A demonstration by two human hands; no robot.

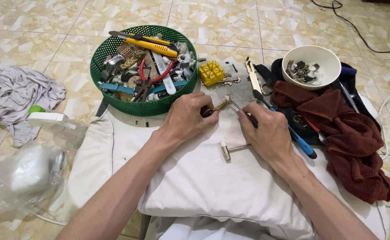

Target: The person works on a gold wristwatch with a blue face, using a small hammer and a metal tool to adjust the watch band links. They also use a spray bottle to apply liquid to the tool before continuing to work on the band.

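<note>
The left hand [187, 121] is hiding most of the gold watch band [217, 107]; the bowl's [311, 66] small metal parts [302, 71] are looking too tiny to identify.

Warm, even indoor light; soft shadows beneath forearms; mild glare on floor tiles [230, 22]; focus sharp.

Bare white cushion [204, 186] lies open toward the person, while the green basket [115, 95] (heaped with tools) and maroon cloth [350, 146] hem it in.

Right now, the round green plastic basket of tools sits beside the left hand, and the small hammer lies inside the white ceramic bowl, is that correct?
Not quite: the head view shows the small metal hammer lying on the white cushion, not in the white ceramic bowl. The round green plastic basket does sit beside the left hand.
</note>
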